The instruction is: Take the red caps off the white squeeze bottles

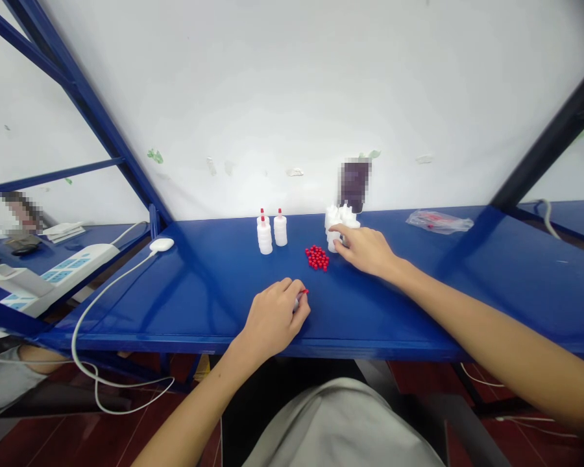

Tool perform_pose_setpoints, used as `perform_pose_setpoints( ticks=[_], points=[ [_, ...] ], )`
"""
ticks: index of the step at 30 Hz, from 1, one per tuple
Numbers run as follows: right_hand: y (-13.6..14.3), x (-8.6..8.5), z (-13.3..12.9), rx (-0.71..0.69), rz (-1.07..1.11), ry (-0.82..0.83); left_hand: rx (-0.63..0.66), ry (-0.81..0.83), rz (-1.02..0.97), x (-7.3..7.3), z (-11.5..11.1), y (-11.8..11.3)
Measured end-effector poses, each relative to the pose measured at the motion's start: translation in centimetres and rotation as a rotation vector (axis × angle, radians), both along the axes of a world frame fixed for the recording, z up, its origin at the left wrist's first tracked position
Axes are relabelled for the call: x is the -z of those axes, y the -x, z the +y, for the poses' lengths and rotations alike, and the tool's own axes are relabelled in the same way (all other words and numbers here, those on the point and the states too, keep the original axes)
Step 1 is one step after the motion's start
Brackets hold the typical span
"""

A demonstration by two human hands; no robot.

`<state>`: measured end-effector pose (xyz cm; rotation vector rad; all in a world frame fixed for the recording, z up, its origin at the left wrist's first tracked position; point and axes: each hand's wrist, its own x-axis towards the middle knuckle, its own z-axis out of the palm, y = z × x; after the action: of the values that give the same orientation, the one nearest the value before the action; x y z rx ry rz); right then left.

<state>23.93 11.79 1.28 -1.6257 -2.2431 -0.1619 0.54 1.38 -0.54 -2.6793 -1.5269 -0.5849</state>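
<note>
- Standing left of the heap of small red plastic caps [317, 257] on the blue table [214, 279]: three white ribbed plastic bottles with red tips [265, 237]
- Nearer the person than the heap, left hand [276, 314], fingers curled round a mostly hidden whitish piece with a red tip [296, 301]
- Just right of and behind the heap, right hand [367, 250], bent fingers at clustered white plastic bottles [333, 241]; cannot tell if gripping
- Well right of the heap, a clear plastic bag with red contents [438, 222]
</note>
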Motion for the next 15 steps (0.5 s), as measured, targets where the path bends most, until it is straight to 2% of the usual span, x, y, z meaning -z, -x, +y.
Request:
perform_pose_setpoints(
  ticks=[4,9,11,15],
  points=[
    [1.1,0.3,-1.7,-0.22,0.157,-0.018,0.001,0.004,-0.002,-0.1,-0.1,0.0],
    [3.0,0.7,-5.0,-0.36,0.333,-0.085,-0.001,0.008,-0.018,-0.1,-0.1,0.0],
    [3.3,0.6,-5.9,-0.466,0.319,-0.035,-0.002,0.015,-0.047,0.0,-0.1,0.0],
    [3.9,0.4,-6.7,-0.671,0.144,0.094,0.012,0.028,-0.097,0.4,0.2,0.0]
  ],
)
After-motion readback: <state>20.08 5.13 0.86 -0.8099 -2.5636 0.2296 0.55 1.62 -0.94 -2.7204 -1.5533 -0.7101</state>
